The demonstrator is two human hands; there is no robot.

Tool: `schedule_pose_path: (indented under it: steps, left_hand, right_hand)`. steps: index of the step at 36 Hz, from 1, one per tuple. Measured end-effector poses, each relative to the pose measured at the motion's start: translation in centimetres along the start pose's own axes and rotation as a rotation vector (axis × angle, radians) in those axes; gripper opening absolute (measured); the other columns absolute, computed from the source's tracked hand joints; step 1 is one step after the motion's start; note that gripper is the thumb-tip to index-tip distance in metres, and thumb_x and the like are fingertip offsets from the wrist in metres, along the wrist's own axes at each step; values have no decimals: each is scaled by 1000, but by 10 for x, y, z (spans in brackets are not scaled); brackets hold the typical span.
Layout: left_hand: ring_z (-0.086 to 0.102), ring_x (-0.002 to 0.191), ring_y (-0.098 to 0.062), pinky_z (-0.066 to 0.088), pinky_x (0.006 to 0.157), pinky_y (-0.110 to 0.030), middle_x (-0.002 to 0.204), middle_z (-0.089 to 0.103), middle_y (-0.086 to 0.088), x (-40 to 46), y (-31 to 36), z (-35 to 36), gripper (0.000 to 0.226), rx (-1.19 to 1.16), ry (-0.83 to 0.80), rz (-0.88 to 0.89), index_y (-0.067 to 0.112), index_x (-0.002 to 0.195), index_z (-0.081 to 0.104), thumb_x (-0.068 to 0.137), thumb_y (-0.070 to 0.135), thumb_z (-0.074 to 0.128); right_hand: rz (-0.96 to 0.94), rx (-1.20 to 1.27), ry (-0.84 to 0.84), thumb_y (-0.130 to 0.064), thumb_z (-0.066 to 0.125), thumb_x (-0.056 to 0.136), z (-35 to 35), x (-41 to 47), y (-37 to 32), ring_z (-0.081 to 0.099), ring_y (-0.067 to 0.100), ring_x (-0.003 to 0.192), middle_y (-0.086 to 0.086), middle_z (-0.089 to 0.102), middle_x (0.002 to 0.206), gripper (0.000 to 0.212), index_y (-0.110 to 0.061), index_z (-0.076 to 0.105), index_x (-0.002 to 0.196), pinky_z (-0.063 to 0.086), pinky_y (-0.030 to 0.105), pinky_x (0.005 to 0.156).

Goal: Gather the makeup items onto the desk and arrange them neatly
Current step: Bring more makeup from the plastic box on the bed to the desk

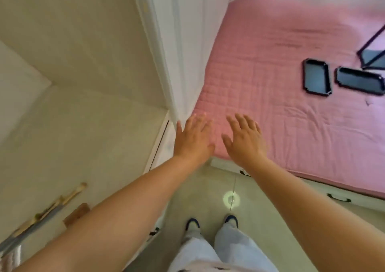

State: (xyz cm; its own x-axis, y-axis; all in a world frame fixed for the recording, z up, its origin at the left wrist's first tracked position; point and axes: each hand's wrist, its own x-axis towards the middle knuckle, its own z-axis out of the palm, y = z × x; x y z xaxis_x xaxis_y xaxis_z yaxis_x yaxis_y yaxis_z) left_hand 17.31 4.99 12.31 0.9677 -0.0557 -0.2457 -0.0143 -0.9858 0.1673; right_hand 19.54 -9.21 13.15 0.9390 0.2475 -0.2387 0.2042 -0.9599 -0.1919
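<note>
Both bare forearms reach forward over a pale tiled floor (210, 190); the left hand (192, 139) and right hand (244, 140) are spread flat, holding nothing, at the near corner of a pink quilted bed (270, 96). Two black makeup cases (316, 79) lie well apart from them, far right on the quilt. A cream cabinet (73, 74) stands on the left.

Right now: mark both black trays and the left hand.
Left black tray (317, 78), head view, on its flat inner base.
Right black tray (360, 82), head view, on its inner base.
Left hand (193, 139), head view, back of hand.
</note>
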Motion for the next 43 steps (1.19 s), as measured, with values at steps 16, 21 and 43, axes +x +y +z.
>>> schedule_pose_path:
  steps: [16,21,43]
  left_hand:
    - [3,144,-22,2,115,-51,157,10,4,63,239,24,68,7,-85,275,28,148,13,91,46,46]
    - [1,145,-22,4,116,-52,157,8,4,75,336,30,68,31,-86,336,29,148,11,92,47,45]
    - [5,144,-22,13,115,-50,157,10,4,171,687,66,63,106,-160,769,30,146,16,92,47,43]
  right_hand:
    - [387,139,76,-41,37,95,-17,-58,244,14,25,144,5,18,156,58,-21,20,147,13,42,117]
    - [420,151,101,-43,37,95,-36,-82,325,15,24,143,4,19,156,58,-21,21,147,15,40,117]
    - [818,233,177,-40,40,95,-80,-135,641,20,23,140,4,27,151,54,-19,28,145,19,37,115]
